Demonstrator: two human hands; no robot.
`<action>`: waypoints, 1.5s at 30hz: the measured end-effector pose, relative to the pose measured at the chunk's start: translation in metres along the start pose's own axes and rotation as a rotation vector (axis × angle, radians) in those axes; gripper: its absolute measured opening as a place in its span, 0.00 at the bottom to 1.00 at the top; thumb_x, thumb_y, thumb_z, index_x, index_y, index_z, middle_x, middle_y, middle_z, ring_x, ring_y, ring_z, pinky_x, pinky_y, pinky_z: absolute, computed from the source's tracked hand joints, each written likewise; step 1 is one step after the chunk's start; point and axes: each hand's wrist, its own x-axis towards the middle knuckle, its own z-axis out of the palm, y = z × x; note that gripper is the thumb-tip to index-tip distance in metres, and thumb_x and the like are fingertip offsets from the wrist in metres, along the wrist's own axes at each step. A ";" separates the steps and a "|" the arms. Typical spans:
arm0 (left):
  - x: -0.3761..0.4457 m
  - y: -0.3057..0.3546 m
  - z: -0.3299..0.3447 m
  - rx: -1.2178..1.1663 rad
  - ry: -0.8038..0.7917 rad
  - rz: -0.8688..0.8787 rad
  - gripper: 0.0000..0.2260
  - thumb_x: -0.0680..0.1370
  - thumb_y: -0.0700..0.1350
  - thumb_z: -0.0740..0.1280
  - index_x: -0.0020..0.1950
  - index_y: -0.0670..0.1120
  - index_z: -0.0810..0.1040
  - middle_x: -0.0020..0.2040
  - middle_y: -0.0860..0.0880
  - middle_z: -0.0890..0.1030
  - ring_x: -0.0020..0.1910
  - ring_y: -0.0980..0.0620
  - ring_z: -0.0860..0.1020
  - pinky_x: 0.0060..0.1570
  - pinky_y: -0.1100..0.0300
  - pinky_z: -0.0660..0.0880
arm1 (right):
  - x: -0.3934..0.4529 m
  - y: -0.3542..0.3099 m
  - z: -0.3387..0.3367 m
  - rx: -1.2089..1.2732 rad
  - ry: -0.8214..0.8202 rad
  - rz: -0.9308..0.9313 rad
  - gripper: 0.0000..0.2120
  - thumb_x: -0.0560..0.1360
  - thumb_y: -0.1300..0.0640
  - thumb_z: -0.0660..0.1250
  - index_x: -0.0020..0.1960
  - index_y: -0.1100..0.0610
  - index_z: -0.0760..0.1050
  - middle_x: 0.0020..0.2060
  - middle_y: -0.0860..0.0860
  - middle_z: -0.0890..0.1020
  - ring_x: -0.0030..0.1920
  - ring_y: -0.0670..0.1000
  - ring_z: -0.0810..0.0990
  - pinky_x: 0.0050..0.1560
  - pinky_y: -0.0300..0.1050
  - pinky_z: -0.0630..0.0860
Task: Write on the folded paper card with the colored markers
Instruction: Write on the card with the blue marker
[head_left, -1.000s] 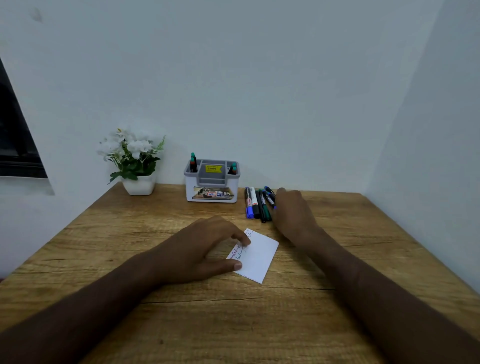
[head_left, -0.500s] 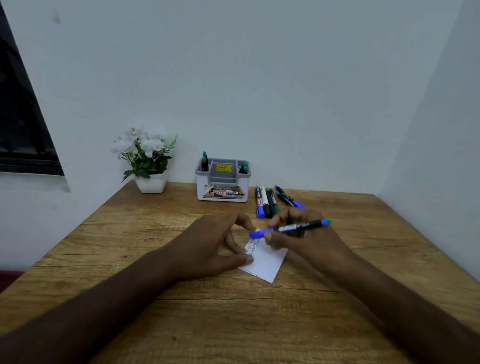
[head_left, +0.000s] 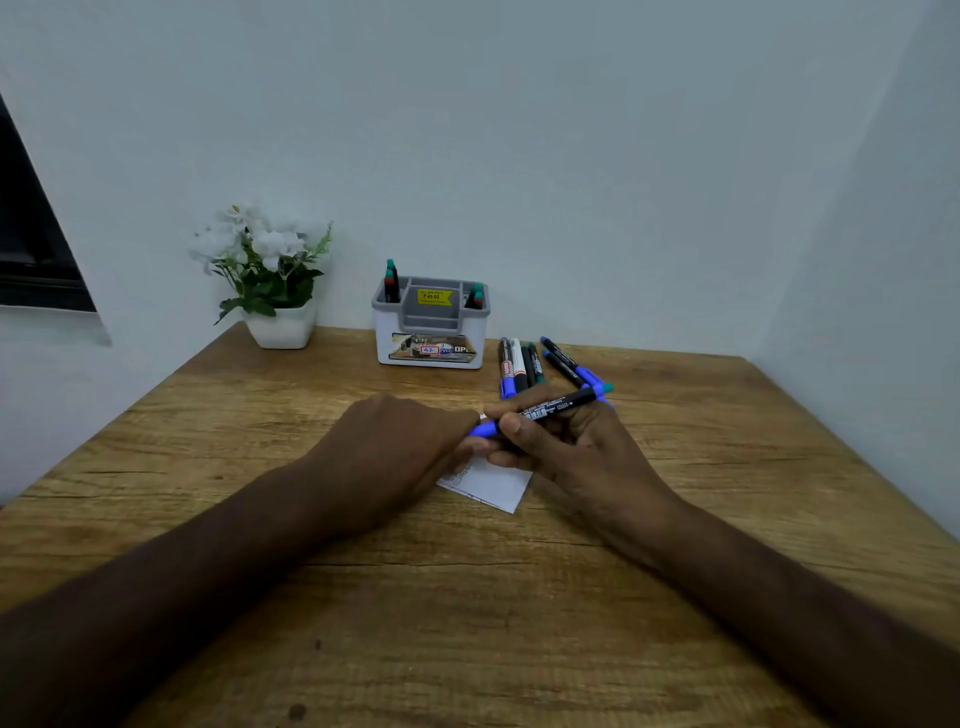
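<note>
So the right hand (head_left: 566, 447) is wrapped around a black marker (head_left: 550, 408) with a blue cap, held sideways. The left hand (head_left: 400, 441) has its fingers closed on that blue cap end. Both hands meet right above the folded paper card (head_left: 493, 486), which lies flat on the desk (head_left: 467, 597), partly hidden under them. Spare markers (head_left: 519, 364) lie behind, beside the gray organizer (head_left: 431, 332).

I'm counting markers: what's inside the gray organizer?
In the organizer, two marker tops stand in its left slot and two in its right. Its walls hide their barrels and anything lower.
</note>
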 end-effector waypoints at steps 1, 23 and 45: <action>0.000 -0.002 0.001 0.006 -0.007 0.009 0.16 0.86 0.60 0.50 0.67 0.58 0.72 0.52 0.54 0.83 0.45 0.54 0.79 0.46 0.54 0.74 | 0.000 0.002 0.001 0.019 -0.010 -0.003 0.08 0.79 0.62 0.69 0.56 0.61 0.85 0.49 0.58 0.90 0.49 0.53 0.90 0.56 0.44 0.86; -0.002 -0.031 0.015 -0.323 0.133 0.025 0.12 0.75 0.64 0.72 0.49 0.70 0.68 0.59 0.64 0.70 0.58 0.61 0.72 0.51 0.62 0.71 | 0.004 0.000 -0.007 -0.131 0.051 0.128 0.03 0.79 0.66 0.72 0.48 0.63 0.85 0.44 0.62 0.89 0.44 0.59 0.88 0.55 0.55 0.85; 0.000 -0.038 0.021 -0.403 -0.004 0.125 0.10 0.81 0.62 0.66 0.53 0.59 0.69 0.51 0.62 0.73 0.53 0.60 0.73 0.53 0.60 0.72 | 0.003 0.002 -0.001 -0.580 0.019 -0.069 0.08 0.73 0.63 0.74 0.42 0.50 0.86 0.38 0.51 0.88 0.38 0.54 0.87 0.50 0.65 0.84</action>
